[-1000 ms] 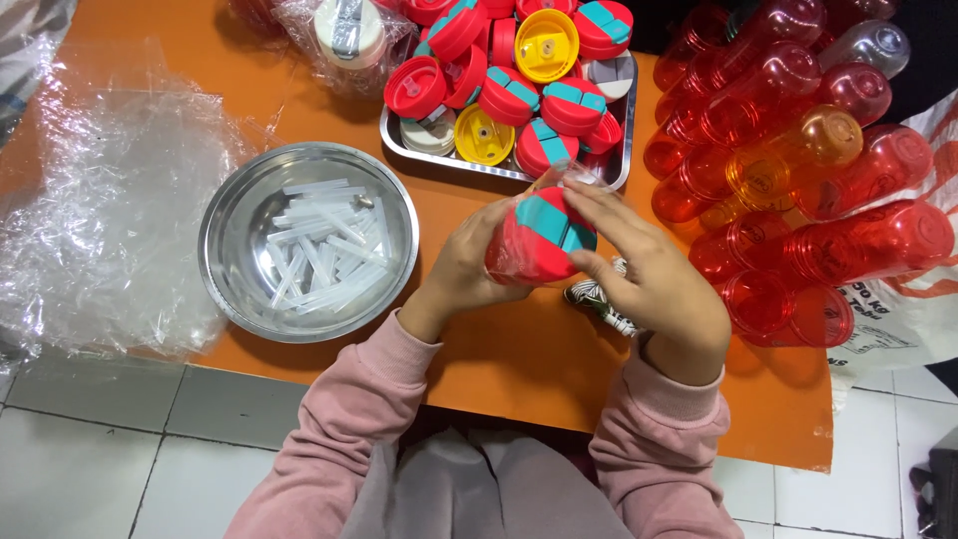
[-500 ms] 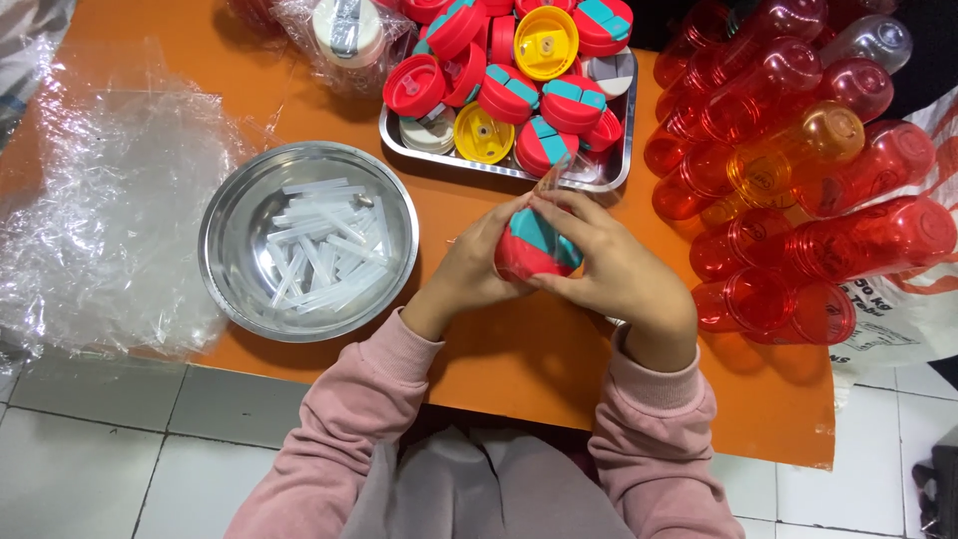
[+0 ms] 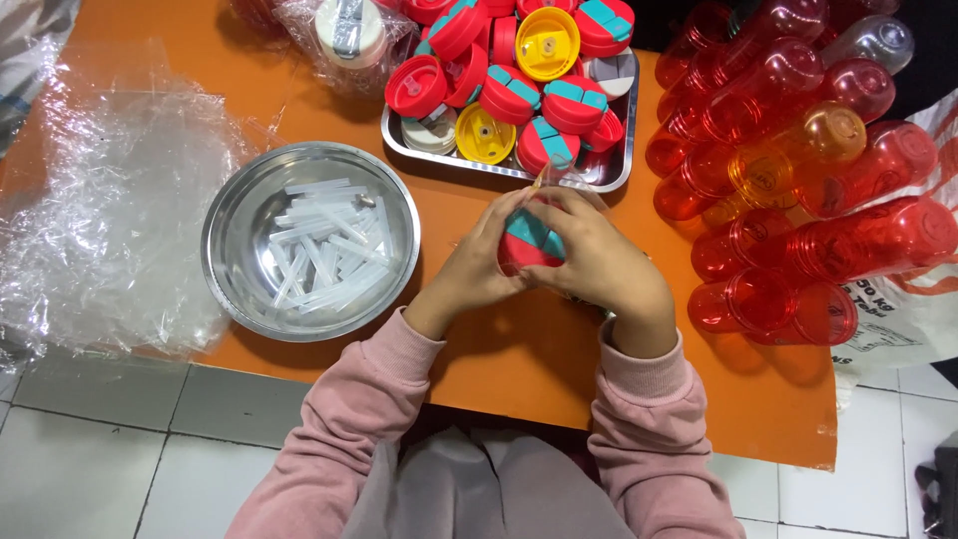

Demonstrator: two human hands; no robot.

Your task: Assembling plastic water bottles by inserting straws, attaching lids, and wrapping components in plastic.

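Observation:
Both of my hands close around one red bottle lid with a teal flap [image 3: 530,242] above the orange table [image 3: 519,359]. My left hand [image 3: 469,268] cups its left side. My right hand [image 3: 599,262] wraps its right side, fingertips on the top edge. A thin clear piece sticks up between my fingertips near the tray. Just beyond my hands stands a metal tray [image 3: 609,172] heaped with red, teal and yellow lids. To my left sits a round steel bowl [image 3: 232,208] holding several short clear plastic straws [image 3: 319,250].
Red and orange transparent bottles [image 3: 798,190] lie piled at the right on the table. Crumpled clear plastic sheeting [image 3: 100,210] covers the left end. A bagged white lid [image 3: 349,30] lies at the far edge. Grey floor tiles [image 3: 110,439] show below the table's near edge.
My hands have turned the lid and closed more tightly around it, shifting slightly toward the table's middle. Bowl, tray and bottles have not moved.

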